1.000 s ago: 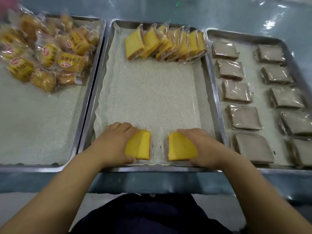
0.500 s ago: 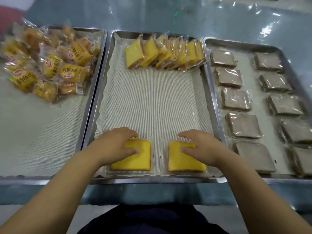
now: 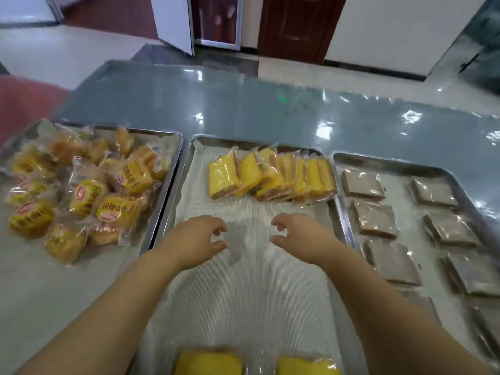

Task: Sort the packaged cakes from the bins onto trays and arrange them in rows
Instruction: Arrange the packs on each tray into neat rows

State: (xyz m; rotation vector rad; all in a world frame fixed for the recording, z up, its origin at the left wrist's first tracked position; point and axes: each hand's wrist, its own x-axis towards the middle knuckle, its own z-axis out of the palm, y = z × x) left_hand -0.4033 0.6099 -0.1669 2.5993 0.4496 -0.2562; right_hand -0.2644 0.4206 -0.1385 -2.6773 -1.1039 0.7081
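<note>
At the very near edge of the middle tray (image 3: 243, 142), two wrapped yellow cakes lie flat side by side on the white mesh liner (image 3: 249, 293), a left one (image 3: 209, 364) and a right one (image 3: 307, 366), with a gap of liner between them. Beyond them both forearms reach forward over the liner. The left hand (image 3: 194, 236) and right hand (image 3: 300, 234) hover above its middle, apart from each other, fingers loosely curled and thumbs out, holding nothing. Past the hands, at the tray's far end, a row of yellow cake slices (image 3: 270, 177) stands on edge, leaning one against the next. The left tray (image 3: 148, 130) carries a loose heap of labelled yellow cake packs (image 3: 81, 193). The right tray (image 3: 392, 165) holds brown wrapped cakes (image 3: 374, 221) laid flat in two columns. All three trays sit side by side on a glossy blue-grey table (image 3: 270, 104), and behind it a dark wooden door (image 3: 295, 25) stands in a pale wall.
</note>
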